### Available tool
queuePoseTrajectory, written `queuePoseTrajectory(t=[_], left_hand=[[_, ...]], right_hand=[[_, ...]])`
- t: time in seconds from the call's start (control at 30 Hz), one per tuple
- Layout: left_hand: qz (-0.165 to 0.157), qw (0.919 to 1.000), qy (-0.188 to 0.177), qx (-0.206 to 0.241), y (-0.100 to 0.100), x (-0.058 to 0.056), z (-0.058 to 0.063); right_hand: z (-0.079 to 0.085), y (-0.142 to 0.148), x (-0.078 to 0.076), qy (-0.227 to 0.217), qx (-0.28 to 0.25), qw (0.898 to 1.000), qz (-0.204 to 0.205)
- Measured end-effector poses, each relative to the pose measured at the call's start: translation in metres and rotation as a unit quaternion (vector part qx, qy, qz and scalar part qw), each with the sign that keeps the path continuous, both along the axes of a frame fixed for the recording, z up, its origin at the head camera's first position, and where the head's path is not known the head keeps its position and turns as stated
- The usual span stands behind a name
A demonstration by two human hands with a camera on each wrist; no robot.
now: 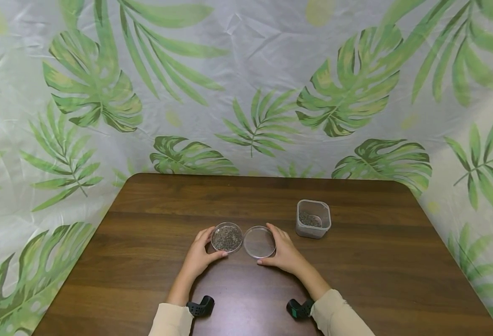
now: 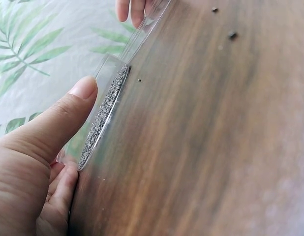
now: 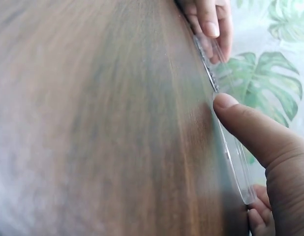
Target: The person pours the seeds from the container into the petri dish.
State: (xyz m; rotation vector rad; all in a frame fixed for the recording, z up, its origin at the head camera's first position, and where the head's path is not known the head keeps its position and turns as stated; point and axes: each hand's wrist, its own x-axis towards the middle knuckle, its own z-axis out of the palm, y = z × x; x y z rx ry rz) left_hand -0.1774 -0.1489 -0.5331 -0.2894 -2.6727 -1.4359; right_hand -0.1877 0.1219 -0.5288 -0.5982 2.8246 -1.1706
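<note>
A round clear petri dish [image 1: 227,237] holding a layer of dark grey grit lies on the table, and my left hand [image 1: 198,255] grips its left side between thumb and fingers. In the left wrist view the grit [image 2: 105,117] is spread in a low layer inside the clear wall. Right beside it, a second clear dish or lid [image 1: 259,242] with no grit in it is held at its right edge by my right hand [image 1: 287,253]. Both round pieces lie flat, their rims close together. The right wrist view shows my right thumb [image 3: 226,101] along the near rim.
A square translucent plastic tub [image 1: 313,233] with some of the same grit stands to the right, behind my right hand. A few dark crumbs [image 2: 233,35] lie on the brown wooden table [image 1: 381,261]. A leaf-patterned curtain [image 1: 267,60] hangs behind the table's far edge.
</note>
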Motion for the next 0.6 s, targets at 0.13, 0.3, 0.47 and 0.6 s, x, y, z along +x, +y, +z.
queuePoseTrajectory(t=[0.13, 0.3, 0.47, 0.6], left_hand=[[0.000, 1.0000, 0.001, 0.000, 0.0001, 0.0001, 0.0000], [0.000, 1.0000, 0.001, 0.001, 0.0003, -0.0005, -0.0004], [0.001, 1.0000, 0.002, 0.003, 0.0003, -0.0009, -0.0005], [0.001, 1.0000, -0.001, 0.003, 0.0000, -0.0007, -0.0010]], right_hand=[[-0.0004, -0.0010, -0.0004, 0.011, 0.007, 1.000, -0.002], [-0.0030, -0.0026, -0.0005, 0.029, 0.027, 0.999, -0.006], [-0.0050, -0.0046, 0.0003, 0.044, 0.035, 0.998, -0.010], [-0.0070, -0.0050, 0.0004, 0.050, 0.038, 0.998, -0.014]])
